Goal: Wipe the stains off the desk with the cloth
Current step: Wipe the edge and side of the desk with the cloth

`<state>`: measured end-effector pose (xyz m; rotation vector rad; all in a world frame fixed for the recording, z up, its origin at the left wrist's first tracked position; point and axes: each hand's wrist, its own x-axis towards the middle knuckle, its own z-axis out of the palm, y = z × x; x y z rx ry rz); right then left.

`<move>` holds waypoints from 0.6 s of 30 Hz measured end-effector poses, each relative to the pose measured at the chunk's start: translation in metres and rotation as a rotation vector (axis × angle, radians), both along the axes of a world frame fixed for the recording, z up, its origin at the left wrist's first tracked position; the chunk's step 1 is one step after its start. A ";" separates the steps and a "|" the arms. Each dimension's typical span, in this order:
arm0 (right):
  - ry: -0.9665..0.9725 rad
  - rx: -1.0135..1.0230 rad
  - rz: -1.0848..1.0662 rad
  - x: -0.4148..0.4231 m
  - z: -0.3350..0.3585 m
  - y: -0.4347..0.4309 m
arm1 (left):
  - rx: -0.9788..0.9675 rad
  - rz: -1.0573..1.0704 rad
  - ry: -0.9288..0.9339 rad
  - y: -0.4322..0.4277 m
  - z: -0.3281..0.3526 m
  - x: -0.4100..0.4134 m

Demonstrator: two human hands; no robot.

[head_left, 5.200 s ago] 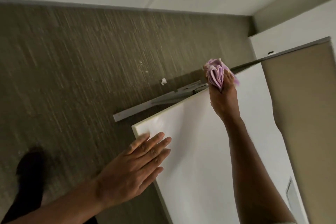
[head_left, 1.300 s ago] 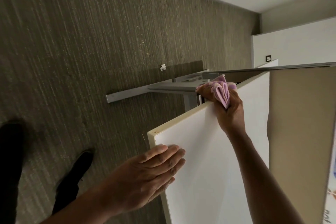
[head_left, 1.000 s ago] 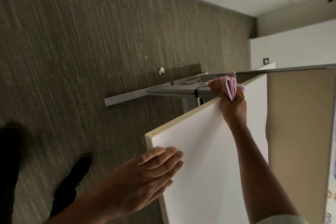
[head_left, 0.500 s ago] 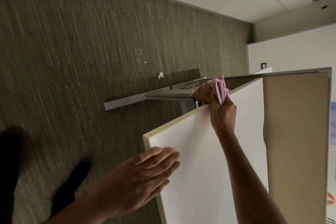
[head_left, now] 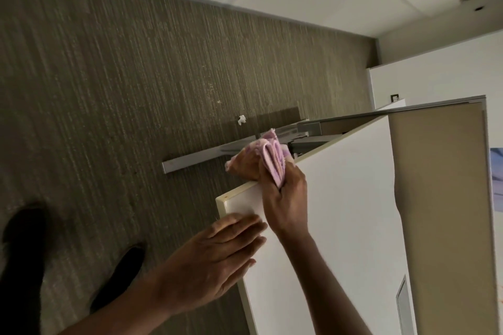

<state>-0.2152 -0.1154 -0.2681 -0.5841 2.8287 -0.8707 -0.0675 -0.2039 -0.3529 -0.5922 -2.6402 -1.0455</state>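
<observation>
The white desk top (head_left: 345,220) fills the lower right, its cream edge running up to the right from a near corner. My right hand (head_left: 283,198) grips a folded pink cloth (head_left: 272,159) and presses it over that far edge, close to the corner. My left hand (head_left: 209,261) lies flat, fingers spread, on the desk's near corner, just below the right hand. No stain is visible on the white surface.
Brown striped carpet (head_left: 122,90) covers the floor to the left, with a small white scrap (head_left: 241,119) on it. A grey metal desk foot (head_left: 196,163) lies beyond the edge. A tan partition panel (head_left: 441,198) borders the desk on the right. My dark shoes (head_left: 119,275) stand at lower left.
My right hand has slid the cloth along the desk's far edge toward the near corner, ending close to my left hand. The left hand has stayed flat on the corner.
</observation>
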 end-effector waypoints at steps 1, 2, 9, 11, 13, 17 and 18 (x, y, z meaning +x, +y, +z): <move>-0.003 -0.004 0.009 0.008 0.000 -0.003 | 0.063 -0.006 -0.004 0.000 0.001 0.001; -0.006 -0.007 0.021 0.016 0.000 -0.006 | 0.133 -0.014 -0.010 -0.001 0.003 0.002; -0.071 -0.035 0.105 0.058 0.008 -0.031 | 0.481 0.059 0.049 -0.013 0.004 0.027; -0.082 -0.024 0.101 0.062 0.010 -0.035 | 0.511 0.134 0.081 -0.017 0.004 0.040; -0.092 -0.007 0.108 0.065 0.012 -0.038 | 0.511 0.222 0.065 -0.025 0.005 0.050; -0.116 -0.048 0.178 0.076 0.016 -0.048 | 0.506 0.397 0.009 -0.047 0.009 0.060; -0.110 -0.035 0.192 0.080 0.017 -0.051 | 0.509 0.430 -0.008 -0.053 0.011 0.061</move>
